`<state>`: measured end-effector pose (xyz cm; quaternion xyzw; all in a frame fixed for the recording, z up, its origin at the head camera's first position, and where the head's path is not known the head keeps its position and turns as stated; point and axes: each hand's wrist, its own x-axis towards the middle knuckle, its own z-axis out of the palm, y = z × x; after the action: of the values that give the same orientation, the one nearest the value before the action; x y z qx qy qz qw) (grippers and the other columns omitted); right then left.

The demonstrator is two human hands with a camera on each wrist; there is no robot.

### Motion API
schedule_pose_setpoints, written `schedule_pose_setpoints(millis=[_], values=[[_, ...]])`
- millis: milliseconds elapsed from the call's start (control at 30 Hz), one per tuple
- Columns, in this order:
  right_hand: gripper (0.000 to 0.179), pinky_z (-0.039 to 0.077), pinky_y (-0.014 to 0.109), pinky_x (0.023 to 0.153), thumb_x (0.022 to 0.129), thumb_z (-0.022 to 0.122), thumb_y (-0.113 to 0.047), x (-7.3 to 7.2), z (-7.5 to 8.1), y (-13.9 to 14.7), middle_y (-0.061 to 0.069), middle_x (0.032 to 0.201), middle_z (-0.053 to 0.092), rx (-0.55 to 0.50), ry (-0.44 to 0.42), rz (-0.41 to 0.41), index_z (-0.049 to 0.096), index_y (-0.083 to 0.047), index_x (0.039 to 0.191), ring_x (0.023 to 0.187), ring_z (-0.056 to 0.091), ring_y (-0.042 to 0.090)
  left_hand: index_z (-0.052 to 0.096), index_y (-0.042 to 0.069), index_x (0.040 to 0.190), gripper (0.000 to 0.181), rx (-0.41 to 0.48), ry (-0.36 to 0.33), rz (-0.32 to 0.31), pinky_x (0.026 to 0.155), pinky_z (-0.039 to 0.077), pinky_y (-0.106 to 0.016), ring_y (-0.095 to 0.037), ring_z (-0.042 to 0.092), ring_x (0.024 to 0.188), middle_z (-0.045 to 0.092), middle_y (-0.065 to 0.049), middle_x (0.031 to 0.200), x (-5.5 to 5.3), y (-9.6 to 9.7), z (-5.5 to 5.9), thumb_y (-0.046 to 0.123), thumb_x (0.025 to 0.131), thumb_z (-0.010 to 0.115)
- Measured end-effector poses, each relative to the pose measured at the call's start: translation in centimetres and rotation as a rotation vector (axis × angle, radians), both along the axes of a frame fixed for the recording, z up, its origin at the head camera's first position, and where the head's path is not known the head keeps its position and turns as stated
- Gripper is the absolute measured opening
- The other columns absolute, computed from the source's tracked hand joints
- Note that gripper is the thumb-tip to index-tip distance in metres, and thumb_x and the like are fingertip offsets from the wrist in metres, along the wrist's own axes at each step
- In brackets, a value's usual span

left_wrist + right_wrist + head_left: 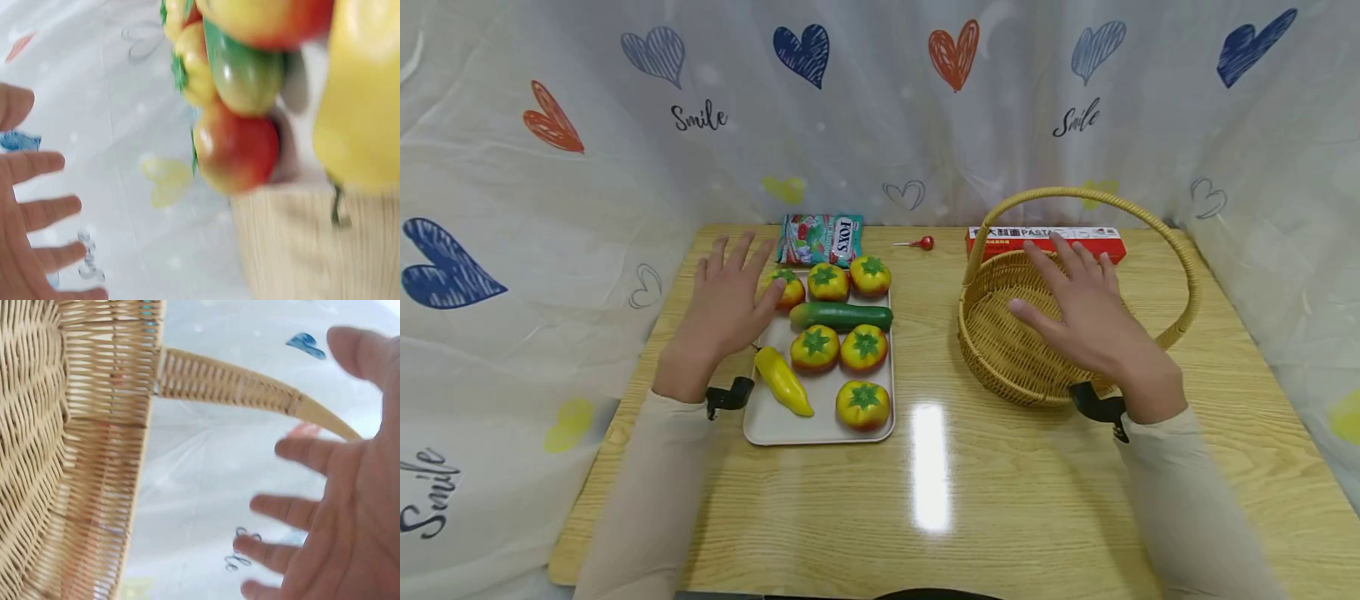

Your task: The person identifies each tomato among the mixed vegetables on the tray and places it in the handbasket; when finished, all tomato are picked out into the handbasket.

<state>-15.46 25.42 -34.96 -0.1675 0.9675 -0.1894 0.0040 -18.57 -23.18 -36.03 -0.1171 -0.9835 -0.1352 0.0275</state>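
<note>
My left hand hovers, fingers spread, over the left edge of a pale tray and holds nothing. On that tray lie several yellow-red toy tomatoes with green leaf tops, such as the front one, a green cucumber and a yellow pepper. In the left wrist view, a tomato and the pepper appear close by. My right hand, also spread and holding nothing, is over a wicker basket. The arched handle rises behind and beside it; the hand hides part of the basket's inside.
A teal FOX'S candy bag lies behind the tray. Right of it is a red lollipop on the wooden table. Behind the basket stands a red pasta box. A white curtain with hearts encloses the back and sides.
</note>
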Motion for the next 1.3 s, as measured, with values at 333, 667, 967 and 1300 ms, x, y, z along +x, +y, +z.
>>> schedule_pose_setpoints(millis=[333, 667, 967, 1300], values=[[0.075, 0.035, 0.073, 0.125, 0.102, 0.076, -0.037, 1.8, 0.5, 0.9, 0.008, 0.174, 0.045, -0.197, 0.091, 0.139, 0.044, -0.028, 0.169, 0.160, 0.042, 0.042, 0.028, 0.002, 0.172, 0.069, 0.186, -0.053, -0.036, 0.129, 0.019, -0.079, -0.059, 0.018, 0.163, 0.027, -0.031, 0.177, 1.2, -5.7, 0.3, 0.025, 0.113, 0.056], [0.068, 0.049, 0.061, 0.121, 0.097, 0.083, -0.030, 1.1, -0.9, -4.2, 0.003, 0.161, 0.062, -0.293, 0.135, 0.326, 0.058, -0.021, 0.160, 0.149, 0.059, 0.031, 0.025, 0.002, 0.173, 0.070, 0.220, -0.230, -0.046, 0.132, 0.023, -0.072, -0.055, 0.025, 0.163, 0.028, -0.030, 0.177, -0.7, -6.7, -3.0, 0.025, 0.114, 0.054], [0.062, 0.042, 0.052, 0.129, 0.102, 0.076, -0.042, -0.6, -2.0, -10.4, -0.005, 0.164, 0.059, -0.375, -0.014, 0.412, 0.059, -0.024, 0.159, 0.155, 0.053, 0.022, 0.019, 0.013, 0.177, 0.075, 0.194, -0.498, -0.007, 0.132, 0.016, -0.077, -0.057, 0.019, 0.164, 0.019, -0.029, 0.180, -3.2, -6.5, -5.5, 0.031, 0.113, 0.054], [0.058, 0.041, 0.048, 0.131, 0.103, 0.075, -0.043, -2.4, -5.2, -14.2, -0.003, 0.161, 0.061, -0.441, -0.151, 0.437, 0.063, -0.021, 0.155, 0.154, 0.052, 0.021, 0.025, 0.006, 0.174, 0.083, 0.128, -0.544, -0.005, 0.131, 0.016, -0.078, -0.060, 0.015, 0.164, 0.014, -0.034, 0.179, -4.5, -5.7, -6.0, 0.030, 0.107, 0.068]])
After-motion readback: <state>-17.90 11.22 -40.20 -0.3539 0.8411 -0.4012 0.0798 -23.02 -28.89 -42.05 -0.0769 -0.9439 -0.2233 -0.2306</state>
